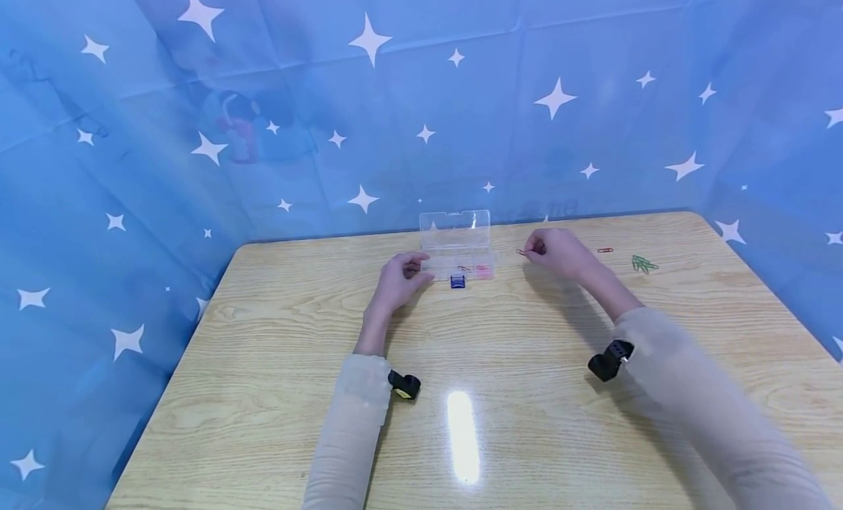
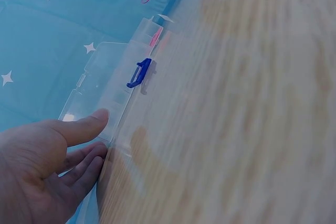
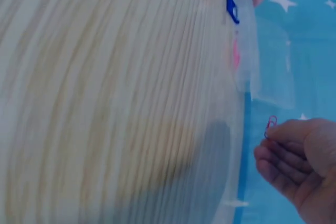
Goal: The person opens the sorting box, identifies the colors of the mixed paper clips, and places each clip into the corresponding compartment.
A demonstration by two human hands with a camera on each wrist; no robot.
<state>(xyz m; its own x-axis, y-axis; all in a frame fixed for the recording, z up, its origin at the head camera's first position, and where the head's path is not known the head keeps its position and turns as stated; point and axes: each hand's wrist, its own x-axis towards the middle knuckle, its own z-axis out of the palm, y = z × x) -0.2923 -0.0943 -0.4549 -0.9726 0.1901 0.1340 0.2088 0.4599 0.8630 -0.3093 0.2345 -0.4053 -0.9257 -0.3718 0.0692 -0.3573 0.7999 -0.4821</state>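
Observation:
A clear plastic box (image 1: 456,263) with its lid (image 1: 454,230) raised stands near the table's back edge. My left hand (image 1: 397,282) holds it by its left end, with the thumb and fingertips right at the corner. A blue latch (image 2: 139,73) sits at the box's front edge. Red and pink paper clips (image 1: 484,271) lie in the box's right part. To the right of the box, my right hand (image 1: 555,251) pinches a red paper clip (image 3: 271,125) between thumb and index finger, raised over the table.
Another red paper clip (image 1: 604,250) lies to the right of my right hand. Farther right is a small pile of several green paper clips (image 1: 642,263). A blue curtain with white stars (image 1: 421,129) hangs close behind the wooden table (image 1: 263,393).

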